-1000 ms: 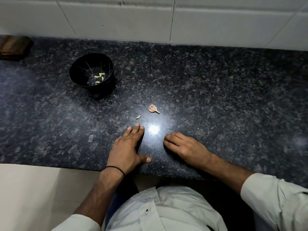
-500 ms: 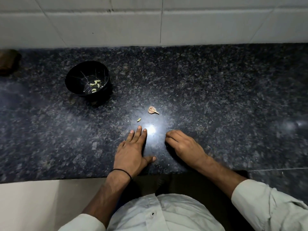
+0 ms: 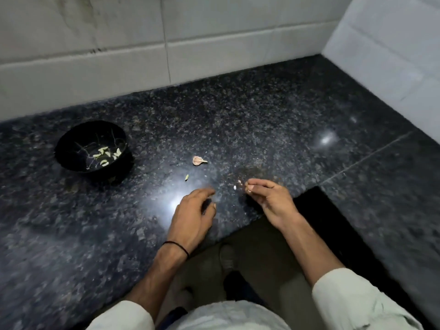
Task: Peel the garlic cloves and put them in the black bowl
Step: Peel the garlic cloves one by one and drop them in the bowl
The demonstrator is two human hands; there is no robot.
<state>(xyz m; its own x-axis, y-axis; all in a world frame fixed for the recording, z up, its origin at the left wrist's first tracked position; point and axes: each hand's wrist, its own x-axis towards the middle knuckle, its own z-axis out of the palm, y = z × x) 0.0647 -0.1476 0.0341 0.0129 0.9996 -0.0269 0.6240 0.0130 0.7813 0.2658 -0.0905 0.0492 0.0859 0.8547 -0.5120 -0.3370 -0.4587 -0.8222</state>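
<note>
The bench point(image 3: 262, 120) is polished dark speckled granite in an L shape. One run lies along the back wall point(image 3: 119, 58) and a second run extends forward along the side wall point(image 3: 392, 58). A straight seam point(image 3: 371, 154) crosses the stone on the right. Both walls are clad in large white tiles with thin grey joints and meet in a corner at upper right. Dark streaks point(image 3: 78, 10) mark the back wall at upper left. Two bright reflections show on the stone: one reflection point(image 3: 173, 203) near the front edge, a second glare spot point(image 3: 326, 139) near the seam. Below the front edge, the floor point(image 3: 262, 239) is dull brown and dim.
</note>
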